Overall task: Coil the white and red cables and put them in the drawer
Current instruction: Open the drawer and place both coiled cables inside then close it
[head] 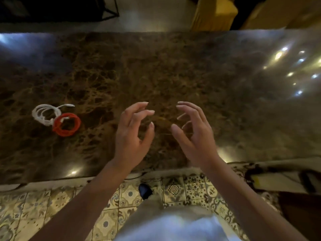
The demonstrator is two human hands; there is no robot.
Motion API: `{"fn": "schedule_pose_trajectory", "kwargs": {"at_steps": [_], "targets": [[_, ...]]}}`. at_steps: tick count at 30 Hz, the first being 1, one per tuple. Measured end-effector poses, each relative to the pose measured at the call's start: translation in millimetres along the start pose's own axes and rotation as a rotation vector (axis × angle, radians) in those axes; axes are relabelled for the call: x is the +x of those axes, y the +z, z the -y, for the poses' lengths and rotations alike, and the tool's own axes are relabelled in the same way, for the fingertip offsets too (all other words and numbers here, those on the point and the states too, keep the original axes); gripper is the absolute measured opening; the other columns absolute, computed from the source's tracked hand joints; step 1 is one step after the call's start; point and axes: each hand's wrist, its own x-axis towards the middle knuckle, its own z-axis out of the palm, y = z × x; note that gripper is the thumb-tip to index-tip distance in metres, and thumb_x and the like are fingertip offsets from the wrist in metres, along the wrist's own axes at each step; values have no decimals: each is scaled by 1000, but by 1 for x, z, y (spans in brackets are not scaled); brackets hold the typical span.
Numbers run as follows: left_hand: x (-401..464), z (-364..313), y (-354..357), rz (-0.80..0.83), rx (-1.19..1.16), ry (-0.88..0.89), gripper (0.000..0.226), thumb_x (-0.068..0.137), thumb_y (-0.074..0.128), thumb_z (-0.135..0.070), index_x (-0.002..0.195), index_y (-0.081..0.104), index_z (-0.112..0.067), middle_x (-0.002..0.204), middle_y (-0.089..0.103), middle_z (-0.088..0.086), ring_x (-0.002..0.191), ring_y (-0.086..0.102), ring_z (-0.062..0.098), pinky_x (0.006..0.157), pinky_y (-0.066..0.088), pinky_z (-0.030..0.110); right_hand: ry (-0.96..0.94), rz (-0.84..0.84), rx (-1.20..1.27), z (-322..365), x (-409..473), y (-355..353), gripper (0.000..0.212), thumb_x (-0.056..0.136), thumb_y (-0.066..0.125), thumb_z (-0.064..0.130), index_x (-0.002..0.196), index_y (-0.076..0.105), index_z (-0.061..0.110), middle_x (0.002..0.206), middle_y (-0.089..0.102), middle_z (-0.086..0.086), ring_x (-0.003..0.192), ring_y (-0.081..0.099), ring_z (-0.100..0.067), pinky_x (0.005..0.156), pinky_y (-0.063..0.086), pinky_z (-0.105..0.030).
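A coiled white cable (46, 113) lies on the dark marble counter (173, 70) at the left, one plug end pointing right. A coiled red cable (66, 124) rests beside it, overlapping the white coil's lower right edge. My left hand (132, 134) hovers over the counter's middle, fingers curled and apart, holding nothing, well to the right of both coils. My right hand (194, 133) faces it a short gap away, fingers also spread and empty. No drawer can be made out with certainty.
The counter's near edge runs across the view below my wrists. Patterned floor tiles (194, 188) and a dark shoe tip (145, 190) show beneath. An opening with pale contents (278, 181) sits at the lower right. Yellow furniture (213, 13) stands beyond the far edge.
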Motion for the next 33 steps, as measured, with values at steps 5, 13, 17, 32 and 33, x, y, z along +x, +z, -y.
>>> {"fn": "schedule_pose_trajectory", "kwargs": {"at_steps": [5, 13, 17, 32, 33], "targets": [[-28, -41, 53, 166, 165, 15, 45, 98, 64, -27, 139, 62, -9, 161, 40, 17, 156, 28, 35, 126, 27, 48, 123, -91, -29, -36, -55, -58, 47, 96, 60, 35, 139, 57, 16, 146, 51, 3, 112, 63, -15, 85, 58, -39], [-103, -117, 118, 220, 209, 124, 48, 96, 68, -25, 140, 60, -7, 160, 42, 17, 156, 26, 40, 125, 27, 58, 236, -124, -69, -99, -151, -151, 48, 96, 57, 39, 139, 57, 18, 143, 52, 7, 109, 62, -10, 86, 58, -36], [-117, -134, 135, 304, 302, 95, 56, 102, 57, -42, 148, 53, -10, 167, 33, 15, 160, 16, 40, 127, 17, 61, 362, -102, -44, -133, -190, -167, 48, 96, 54, 42, 138, 57, 19, 138, 54, 6, 111, 61, -13, 89, 58, -43], [-72, -120, 176, 705, 626, 23, 74, 103, 6, -66, 166, 10, -27, 176, 1, 7, 162, -8, 29, 129, -1, 57, 433, 435, -556, -183, -201, -137, 73, 100, 58, 41, 162, 29, 16, 170, 29, -5, 138, 46, -39, 106, 46, -47], [-72, -120, 176, 704, 629, 25, 73, 103, 7, -65, 166, 10, -27, 176, 1, 7, 162, -8, 29, 129, -1, 57, 430, 438, -582, -182, -200, -137, 73, 99, 58, 42, 161, 30, 16, 169, 30, -5, 135, 48, -40, 103, 47, -48]]}}
